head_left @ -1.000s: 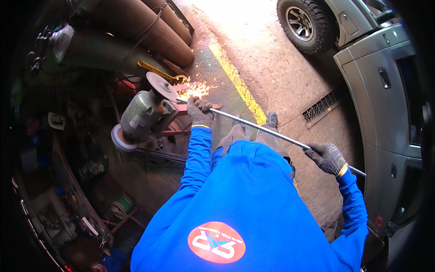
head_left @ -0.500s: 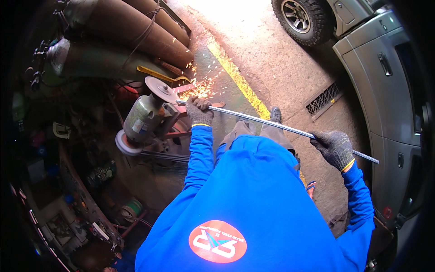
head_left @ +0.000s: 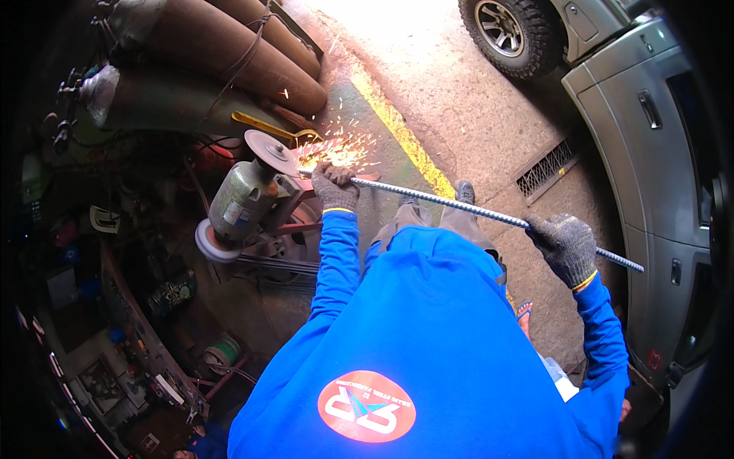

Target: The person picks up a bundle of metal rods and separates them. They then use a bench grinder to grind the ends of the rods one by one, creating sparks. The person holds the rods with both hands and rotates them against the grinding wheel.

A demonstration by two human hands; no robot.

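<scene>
A long ribbed steel rebar runs across in front of me, slanting down to the right. My left hand, in a grey knit work glove, is closed round it near its left end. That end meets the edge of the larger disc of a grey-green bench grinder, and orange sparks spray out there. The exact contact point is partly hidden by glare and my fingers. Farther along the bar, my gloved right hand grips it, with a short length sticking out beyond.
Large gas cylinders lie at the upper left, beside a yellow bar. A silver vehicle stands on the right, near a floor grate. A yellow line crosses the floor. Another person's foot shows behind my right side.
The rebar looks turned about its length, and its right end has shifted slightly right. My right hand has rolled a little with it. Sparks still fly; something white now shows by my right elbow.
</scene>
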